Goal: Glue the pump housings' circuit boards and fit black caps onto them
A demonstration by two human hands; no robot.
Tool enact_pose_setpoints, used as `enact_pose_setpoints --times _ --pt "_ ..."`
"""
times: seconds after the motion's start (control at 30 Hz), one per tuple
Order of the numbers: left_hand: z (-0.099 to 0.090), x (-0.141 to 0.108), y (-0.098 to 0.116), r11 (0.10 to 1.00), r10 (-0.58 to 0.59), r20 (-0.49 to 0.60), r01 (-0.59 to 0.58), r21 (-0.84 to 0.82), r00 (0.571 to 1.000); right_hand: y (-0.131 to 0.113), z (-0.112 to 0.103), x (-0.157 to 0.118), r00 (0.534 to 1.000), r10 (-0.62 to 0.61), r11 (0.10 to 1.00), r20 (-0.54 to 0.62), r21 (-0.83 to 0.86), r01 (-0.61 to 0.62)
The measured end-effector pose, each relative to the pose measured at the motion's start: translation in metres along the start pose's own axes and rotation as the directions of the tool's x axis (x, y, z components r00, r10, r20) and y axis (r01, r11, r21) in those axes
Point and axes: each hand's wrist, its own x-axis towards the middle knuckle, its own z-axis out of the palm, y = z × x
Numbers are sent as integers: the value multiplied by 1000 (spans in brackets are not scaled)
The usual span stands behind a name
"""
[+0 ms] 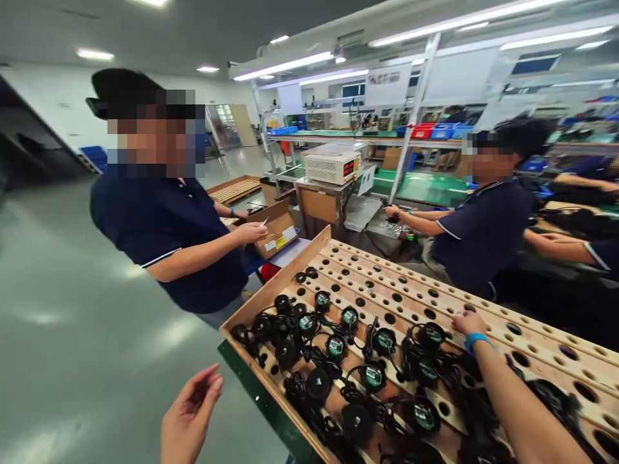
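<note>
See round black units [374, 376] with black cables [409, 354], spread over the near and left part of a wooden board [290, 269] (some face up with green circuitry, others dark side up). Find the right hand [468, 322] just beyond the units, low over the board's bare strips, fingers drawn together; cannot tell whether pinching anything or touching the wood. Note a blue wristband [478, 342] there. See the left hand [189, 412] off the board's left edge, over the floor [106, 386], loosely curled, thumb close to the fingertips. Past the board's left side, see a co-worker [164, 219] in a navy shirt, pinching a small pale piece [264, 222] beside an open cardboard box [275, 225]. Farther ahead, see a beige instrument [325, 169] with red digits. To the right, see a seated person [483, 225], hands near small parts [394, 227]. Behind, on shelving, see a red bin [422, 131] and blue bins [442, 131].
</note>
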Motion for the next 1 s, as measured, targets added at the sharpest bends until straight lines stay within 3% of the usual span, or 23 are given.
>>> enact_pose_setpoints --times 0.07,0.13,0.2,0.3,0.47,0.6,0.7,0.83,1.0 --pt "15 2 11 996 79 84 -83 41 993 1 -1 2 998 40 999 58 -31 -38" --pt "34 11 18 974 172 223 -200 110 959 -2 -6 0 996 27 999 81 -29 -25" --pt "56 23 21 921 249 401 -344 185 882 -9 -14 -7 995 -35 999 90 11 34" --pt "90 46 19 815 282 629 -527 242 724 -27 -21 -28 988 -119 989 97 96 109" --pt "141 86 5 656 217 828 -705 268 517 -65 -15 -100 957 -260 899 130 395 191" --pt "168 108 -1 639 208 911 -754 150 357 -96 4 -174 939 -262 768 223 637 63" --pt "179 118 0 640 206 943 -765 73 262 -111 21 -222 892 -339 740 299 670 57" --pt "186 125 1 663 203 960 -749 8 190 -121 41 -261 802 -479 767 356 614 185" --pt "192 128 -5 696 197 958 -718 11 206 -136 56 -277 705 -573 768 418 575 283"
